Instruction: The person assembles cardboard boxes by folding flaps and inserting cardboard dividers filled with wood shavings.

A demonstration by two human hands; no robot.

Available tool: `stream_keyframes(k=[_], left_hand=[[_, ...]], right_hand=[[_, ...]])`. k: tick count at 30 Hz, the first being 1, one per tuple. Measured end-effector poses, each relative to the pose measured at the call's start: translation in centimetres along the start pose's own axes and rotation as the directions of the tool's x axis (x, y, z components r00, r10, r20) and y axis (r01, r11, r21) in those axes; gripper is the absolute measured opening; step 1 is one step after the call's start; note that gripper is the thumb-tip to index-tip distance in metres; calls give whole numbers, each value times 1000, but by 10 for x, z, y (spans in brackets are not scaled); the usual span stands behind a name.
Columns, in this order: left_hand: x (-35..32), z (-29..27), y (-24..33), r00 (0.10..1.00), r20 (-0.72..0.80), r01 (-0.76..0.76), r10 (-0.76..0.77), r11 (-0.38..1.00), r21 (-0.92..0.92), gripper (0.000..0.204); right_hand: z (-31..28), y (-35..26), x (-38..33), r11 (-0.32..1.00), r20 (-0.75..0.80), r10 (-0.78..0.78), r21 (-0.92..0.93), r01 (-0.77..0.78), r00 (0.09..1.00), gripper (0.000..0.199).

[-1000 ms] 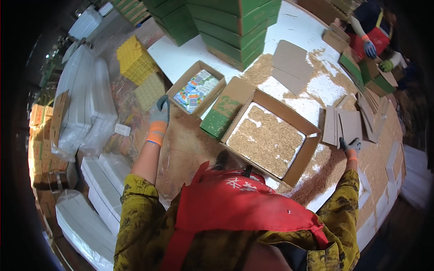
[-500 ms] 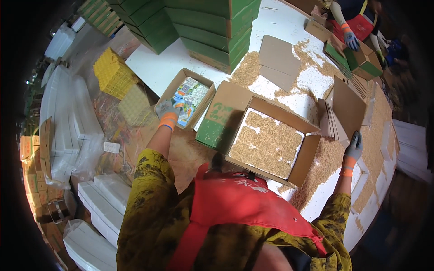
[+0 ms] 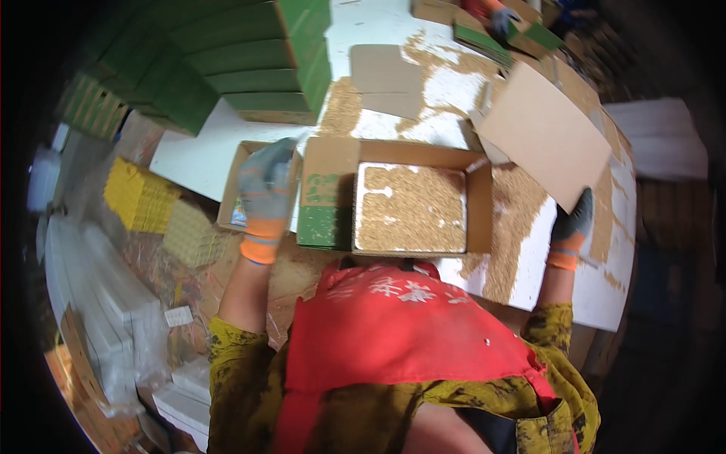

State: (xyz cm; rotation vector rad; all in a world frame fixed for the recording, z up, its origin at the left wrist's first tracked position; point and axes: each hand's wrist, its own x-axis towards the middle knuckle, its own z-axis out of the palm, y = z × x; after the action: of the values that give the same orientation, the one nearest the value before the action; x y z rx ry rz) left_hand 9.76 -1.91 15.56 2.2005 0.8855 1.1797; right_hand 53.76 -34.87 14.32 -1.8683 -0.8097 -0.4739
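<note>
My left hand, in a grey and orange glove, is raised over a small open cardboard box and blurred by motion. Its fingers are curled together, a faint pale streak near their tips; what they pinch is hidden. A bit of a colourful printed leaflet shows in that box. My right hand, gloved alike, grips the lower corner of a plain brown cardboard sheet, held tilted at the right. Between my hands stands an open carton with a green-printed flap folded out left. Straw-coloured husks fill a white tray inside it.
Loose husks lie scattered on the white table. A flat cardboard piece rests at the back, beside tall stacked green cartons. Yellow egg trays and wrapped white foam stand left. A co-worker's gloved hand handles boxes far right.
My left hand has lifted off the leaflets in the small box. My right hand has raised the cardboard sheet and tilted it inward. The whole view has shifted.
</note>
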Motion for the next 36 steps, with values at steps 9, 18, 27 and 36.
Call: stream_keyframes(k=[9,18,27,36], left_hand=[[-36,64,59,952,286,-107,107,994,-18,64],[-71,113,17,919,238,363,-313,908,-209,78],[-37,84,28,745,612,664,-267,208,-718,49],[-87,127,-7,595,550,688,-586,726,30,80]], right_hand=[[20,-139,-59,804,221,446,325,-497,867,41],[59,-166,-74,868,844,-206,-77,491,495,32],[72,-115,-56,950,861,-279,181,255,425,47],[112,-48,-124,887,792,287,-8,-461,539,95]])
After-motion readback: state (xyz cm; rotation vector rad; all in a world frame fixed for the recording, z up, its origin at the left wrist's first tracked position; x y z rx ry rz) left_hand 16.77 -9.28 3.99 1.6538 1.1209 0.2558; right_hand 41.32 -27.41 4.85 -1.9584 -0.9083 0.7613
